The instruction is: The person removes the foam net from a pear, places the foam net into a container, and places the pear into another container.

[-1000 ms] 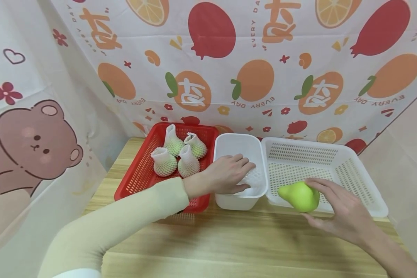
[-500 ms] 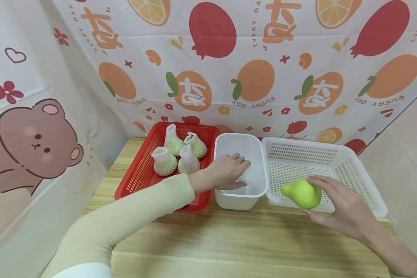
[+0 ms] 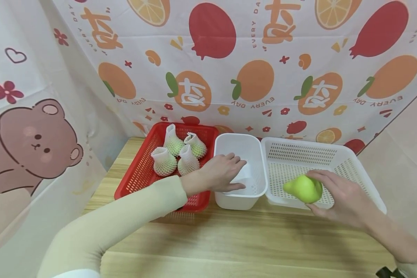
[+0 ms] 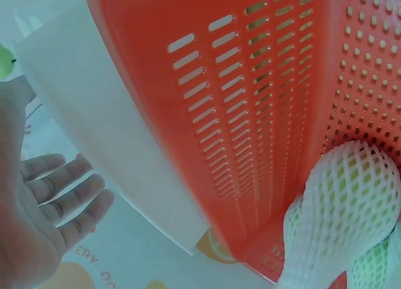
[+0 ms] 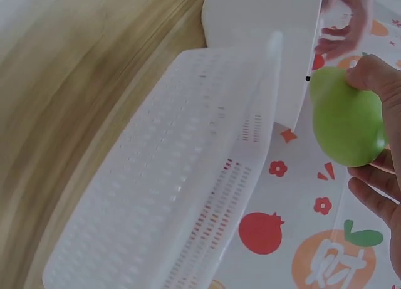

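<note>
The green pear sits in the right hand, which pinches it by the rounded end, thumb on the near side and fingers on the far side. With twelve o'clock pointing to the far side, the pear lies at nine from that palm, its long axis running roughly three to nine and its narrow stem end aimed at nine. It hangs above the near part of the white perforated basket, apart from it. The left hand is farther from the pear, toward ten o'clock, reaching over the white bin; its fingers are spread, and the left wrist view shows nothing in them. The pear's narrow end faces the bin's three o'clock side. Toward ten from the left hand, the red basket holds four foam-sleeved green fruits, likely pears.
</note>
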